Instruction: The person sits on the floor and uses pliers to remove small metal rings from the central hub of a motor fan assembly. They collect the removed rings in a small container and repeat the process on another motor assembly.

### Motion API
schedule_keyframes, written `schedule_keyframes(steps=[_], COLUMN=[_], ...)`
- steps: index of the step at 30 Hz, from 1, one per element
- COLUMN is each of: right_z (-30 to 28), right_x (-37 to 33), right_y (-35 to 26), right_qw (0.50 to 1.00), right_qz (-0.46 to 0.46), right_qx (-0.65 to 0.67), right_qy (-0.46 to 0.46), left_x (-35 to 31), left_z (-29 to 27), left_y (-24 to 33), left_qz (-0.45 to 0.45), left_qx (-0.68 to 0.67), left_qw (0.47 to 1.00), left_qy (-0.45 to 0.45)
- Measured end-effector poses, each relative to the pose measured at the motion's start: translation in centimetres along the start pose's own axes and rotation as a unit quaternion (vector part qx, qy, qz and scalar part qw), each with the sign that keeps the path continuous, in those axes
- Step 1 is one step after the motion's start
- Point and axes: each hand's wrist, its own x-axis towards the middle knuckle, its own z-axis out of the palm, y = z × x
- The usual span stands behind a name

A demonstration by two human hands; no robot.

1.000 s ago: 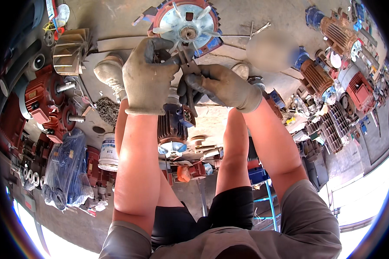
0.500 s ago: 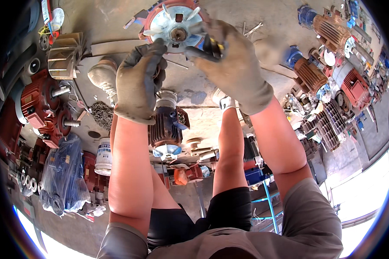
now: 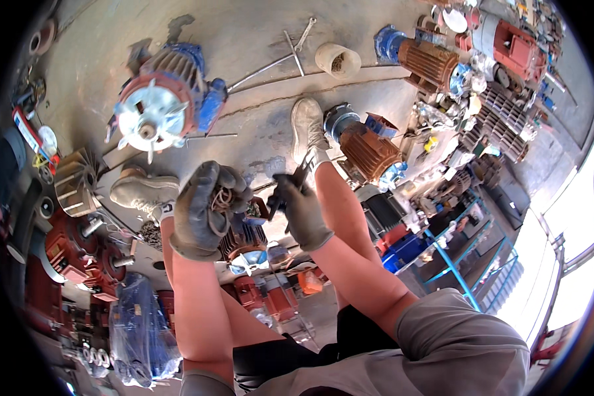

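My left hand (image 3: 201, 214), in a grey-palmed glove, is turned up with its fingers curled round a few thin brownish metal rings (image 3: 223, 199). To its right, my gloved right hand (image 3: 303, 214) is closed round a dark hand tool that looks like pliers (image 3: 302, 174); the fingers partly hide it. Both hands are in front of my body, apart from each other. Beyond my left hand an electric motor (image 3: 153, 99) stands on the floor, its pale blue fan (image 3: 150, 117) facing up toward me. Neither hand touches it.
Two wrenches (image 3: 303, 39) and a long rod (image 3: 261, 71) lie beyond my feet, near a tub (image 3: 337, 60). A rusty motor (image 3: 369, 150) is by my right leg. Red motors (image 3: 66, 247) and a loose fan wheel (image 3: 77, 183) crowd the left. Several motors and parts line the right.
Both hands have drawn back from the motor's fan toward my body. My left hand has turned up, showing the rings. The view has swung right, so the motor appears farther left.
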Motion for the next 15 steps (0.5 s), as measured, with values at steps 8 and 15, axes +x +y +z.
schedule_keyframes(steps=[8, 15], right_z=[-4.3, -6.4], right_x=[4.1, 4.5], right_y=[1.5, -0.9], right_qw=[0.993, 0.977], right_qz=[0.097, 0.096], right_qx=[-0.033, 0.171], right_qy=[-0.062, -0.080], left_x=[16.6, 36.0], left_z=[5.1, 13.1], left_y=[-11.5, -19.1], left_qz=[0.000, -0.019], left_qx=[0.068, 0.218], left_qw=[0.995, 0.970], left_qy=[0.069, 0.107])
